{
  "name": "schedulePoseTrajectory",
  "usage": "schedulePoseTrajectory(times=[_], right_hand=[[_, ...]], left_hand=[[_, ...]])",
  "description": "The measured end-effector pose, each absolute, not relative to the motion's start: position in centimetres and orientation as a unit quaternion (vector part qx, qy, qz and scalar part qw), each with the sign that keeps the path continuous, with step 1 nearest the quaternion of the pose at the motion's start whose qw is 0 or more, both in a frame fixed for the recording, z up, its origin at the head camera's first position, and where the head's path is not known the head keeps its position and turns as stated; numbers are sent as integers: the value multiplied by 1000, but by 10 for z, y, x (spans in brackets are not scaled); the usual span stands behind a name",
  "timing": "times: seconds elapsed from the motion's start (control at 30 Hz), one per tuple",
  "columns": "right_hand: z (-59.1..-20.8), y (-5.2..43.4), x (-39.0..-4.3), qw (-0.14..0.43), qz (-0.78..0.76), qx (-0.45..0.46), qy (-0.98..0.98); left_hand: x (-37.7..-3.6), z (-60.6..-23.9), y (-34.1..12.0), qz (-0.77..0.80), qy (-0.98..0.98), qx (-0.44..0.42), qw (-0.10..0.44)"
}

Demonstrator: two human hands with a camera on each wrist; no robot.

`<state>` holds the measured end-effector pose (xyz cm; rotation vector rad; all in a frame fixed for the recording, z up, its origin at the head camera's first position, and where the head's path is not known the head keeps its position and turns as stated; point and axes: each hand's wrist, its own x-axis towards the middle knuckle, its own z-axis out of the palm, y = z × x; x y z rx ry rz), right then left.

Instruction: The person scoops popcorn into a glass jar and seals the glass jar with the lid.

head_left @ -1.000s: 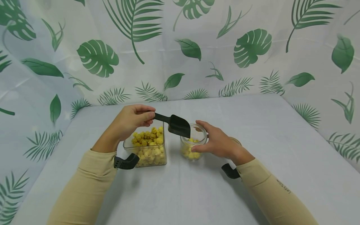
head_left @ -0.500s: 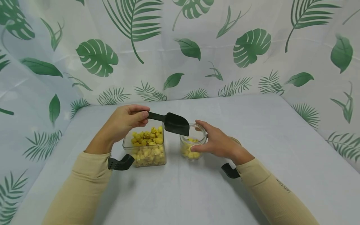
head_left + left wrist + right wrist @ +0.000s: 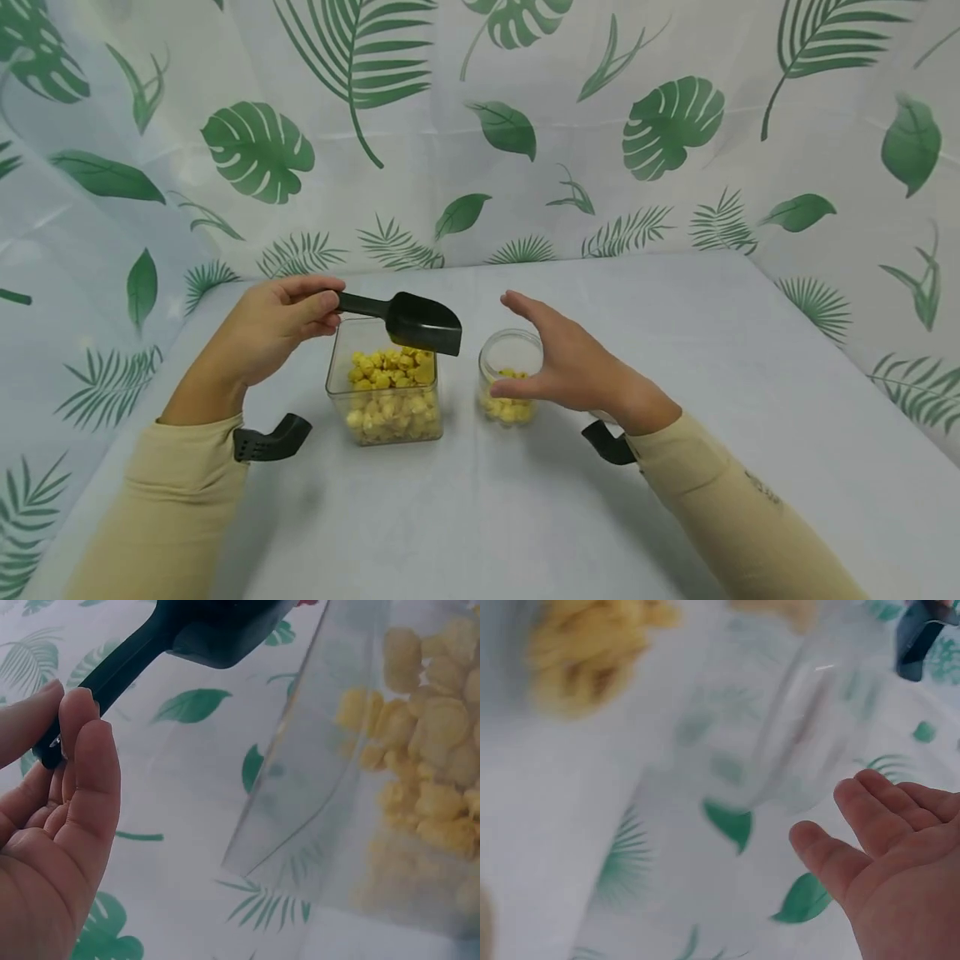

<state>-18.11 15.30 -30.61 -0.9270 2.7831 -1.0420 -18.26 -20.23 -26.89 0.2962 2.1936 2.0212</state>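
Note:
In the head view my left hand (image 3: 266, 329) pinches the handle end of a black scoop (image 3: 423, 323). The scoop's bowl, with no popcorn visible in it, hangs above the right part of a clear square container (image 3: 341, 354) of yellow popcorn (image 3: 386, 367). Thumb and fingers meet on the scoop handle (image 3: 124, 671) in the left wrist view. To the right stands a clear round jar (image 3: 491, 360) with some popcorn low inside. My right hand (image 3: 577, 354) is spread beside it, thumb overlapping the jar's front; in the right wrist view the fingers (image 3: 874, 817) hold nothing.
A white cloth (image 3: 465, 517) covers the table. Under the right wrist a small edge of a pale round object (image 3: 602, 416) shows, mostly hidden. A leaf-printed backdrop (image 3: 555, 192) rises behind and at both sides.
My left hand has carried the scoop leftward, from over the jar's edge to above the square container. The right hand has released the jar, its fingers spreading and rising.

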Motion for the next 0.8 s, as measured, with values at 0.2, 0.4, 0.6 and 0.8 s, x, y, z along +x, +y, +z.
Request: schedulePoseTrajectory(times=[0.2,0.4,0.6,0.8], right_hand=[[-291,126,-185,37,-324,-331,886],[-286,97,-190,80,-297,-345,887],[-283,73,-197,132,-256,-334,897],[-284,62,-204,165,-242,-320,901]], left_hand=[[-180,-270,-221,711,690,123,60],[-176,-270,-238,726,673,129,46],[-173,-268,-246,718,684,120,39],[-169,-262,-244,605,791,87,19]])
